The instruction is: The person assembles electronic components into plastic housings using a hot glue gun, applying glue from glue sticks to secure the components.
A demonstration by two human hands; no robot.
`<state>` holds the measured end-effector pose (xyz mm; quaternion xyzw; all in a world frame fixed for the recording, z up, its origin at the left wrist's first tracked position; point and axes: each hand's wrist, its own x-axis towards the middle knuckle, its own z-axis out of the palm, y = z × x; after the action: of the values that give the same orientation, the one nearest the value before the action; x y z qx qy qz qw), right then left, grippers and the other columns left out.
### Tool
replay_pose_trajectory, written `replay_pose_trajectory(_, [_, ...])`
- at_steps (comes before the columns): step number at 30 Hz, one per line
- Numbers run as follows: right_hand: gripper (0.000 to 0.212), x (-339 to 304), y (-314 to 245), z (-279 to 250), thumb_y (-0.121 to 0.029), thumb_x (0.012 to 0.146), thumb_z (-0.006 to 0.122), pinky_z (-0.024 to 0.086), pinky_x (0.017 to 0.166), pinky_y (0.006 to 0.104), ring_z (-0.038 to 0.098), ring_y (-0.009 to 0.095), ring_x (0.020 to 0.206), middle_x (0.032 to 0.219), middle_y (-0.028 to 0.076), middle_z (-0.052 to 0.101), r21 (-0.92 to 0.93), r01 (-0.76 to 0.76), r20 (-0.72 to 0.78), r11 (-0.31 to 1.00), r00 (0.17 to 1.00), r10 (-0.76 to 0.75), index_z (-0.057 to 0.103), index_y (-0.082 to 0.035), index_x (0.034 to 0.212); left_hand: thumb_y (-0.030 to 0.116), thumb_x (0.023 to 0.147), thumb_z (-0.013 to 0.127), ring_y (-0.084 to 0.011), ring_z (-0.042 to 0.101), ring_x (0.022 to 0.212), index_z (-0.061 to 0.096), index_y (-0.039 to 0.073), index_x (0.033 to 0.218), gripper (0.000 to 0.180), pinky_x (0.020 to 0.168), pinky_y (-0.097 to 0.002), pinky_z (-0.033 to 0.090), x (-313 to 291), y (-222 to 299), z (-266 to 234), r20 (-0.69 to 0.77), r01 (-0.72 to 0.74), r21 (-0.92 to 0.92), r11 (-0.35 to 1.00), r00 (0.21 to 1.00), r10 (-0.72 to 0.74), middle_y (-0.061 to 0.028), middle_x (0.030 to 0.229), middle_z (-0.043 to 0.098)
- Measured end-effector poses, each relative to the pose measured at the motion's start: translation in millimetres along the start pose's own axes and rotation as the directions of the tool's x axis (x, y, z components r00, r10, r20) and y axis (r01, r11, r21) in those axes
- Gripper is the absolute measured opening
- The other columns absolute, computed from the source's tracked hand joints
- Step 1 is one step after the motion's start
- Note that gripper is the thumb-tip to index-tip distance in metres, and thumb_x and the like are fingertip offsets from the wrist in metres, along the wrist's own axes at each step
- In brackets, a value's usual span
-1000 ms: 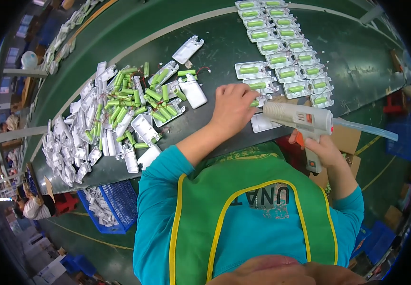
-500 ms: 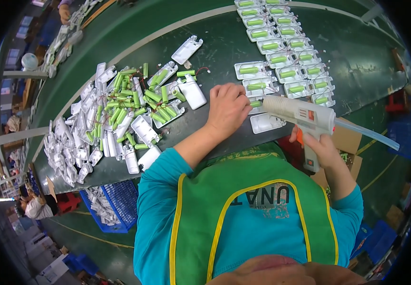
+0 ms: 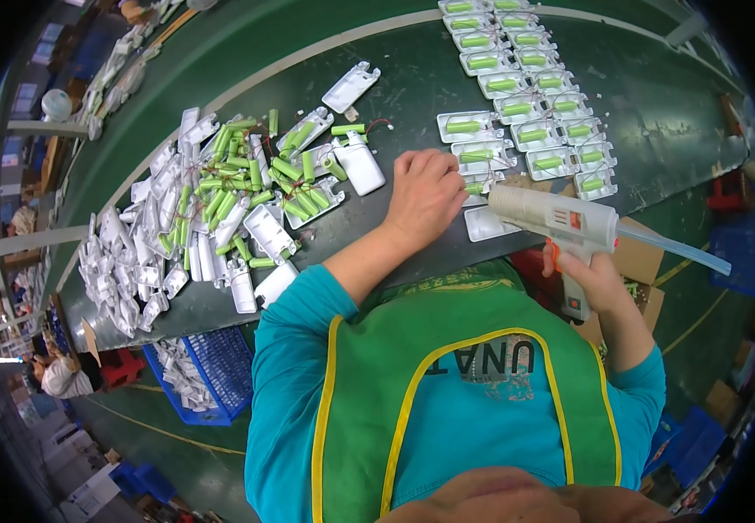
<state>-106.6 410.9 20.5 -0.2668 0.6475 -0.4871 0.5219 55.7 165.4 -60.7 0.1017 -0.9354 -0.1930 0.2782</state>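
Observation:
My right hand (image 3: 600,277) is wrapped round the grip of a white hot glue gun (image 3: 561,216), a finger at its orange trigger. A clear bluish glue stick (image 3: 683,247) sticks out of its back end. The nozzle end lies close to a white plastic shell with a green battery (image 3: 475,187). My left hand (image 3: 427,196), fingers curled together, grips that shell's left end; its fingertips are partly hidden. Just below lies a white shell (image 3: 487,225) without a visible battery. Directly above, another shell holds a green battery (image 3: 476,156).
Two columns of shells with batteries (image 3: 533,136) run up the dark green table (image 3: 377,83). Left of my hand is a heap of loose green batteries (image 3: 221,205) and white shells (image 3: 120,270). Below stands a blue crate (image 3: 221,370); at right, a cardboard box (image 3: 643,253).
The glue gun has shifted slightly right and down, and its nozzle end has come off the battery a little. My left hand stays at the same shell.

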Motion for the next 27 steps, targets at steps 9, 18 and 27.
replay_pose_trajectory(9, [0.056,-9,-8,0,-0.038,0.083,0.064,0.048,0.071,0.0267,0.060,0.015,0.091,0.101,0.009,0.064,0.040,0.068,-0.030,0.997,0.997,-0.066,0.051,-0.001,0.123,0.018,0.078,0.068,-0.0236,0.058,0.100,0.069,0.019,0.094,0.017,0.085,-0.0445,0.040,29,-56,-69,0.092,0.148,0.511,0.847,0.970,-0.225,-0.0012,0.100,0.063])
replay_pose_trajectory(18, [0.052,-16,-9,3,-0.033,0.085,0.063,0.048,0.072,0.0254,0.061,0.016,0.097,0.104,0.008,0.065,0.122,0.094,-0.078,0.988,0.993,-0.085,0.052,-0.002,0.125,0.017,0.077,0.065,-0.0274,0.064,0.099,0.065,0.018,0.101,0.024,0.082,-0.0485,0.044,61,-111,-87,0.518,0.065,0.582,0.810,0.739,-0.431,-0.0064,0.096,0.068])
replay_pose_trajectory(27, [0.050,-36,6,1,-0.029,0.086,0.064,0.047,0.081,0.0290,0.059,0.016,0.096,0.104,0.009,0.063,0.175,0.136,-0.021,0.975,0.991,-0.135,0.051,-0.001,0.127,0.019,0.081,0.066,-0.0245,0.065,0.085,0.066,0.010,0.104,0.025,0.075,-0.0376,0.049,66,-123,-104,-0.235,0.291,0.260,0.921,0.944,-0.232,-0.0099,0.098,0.066])
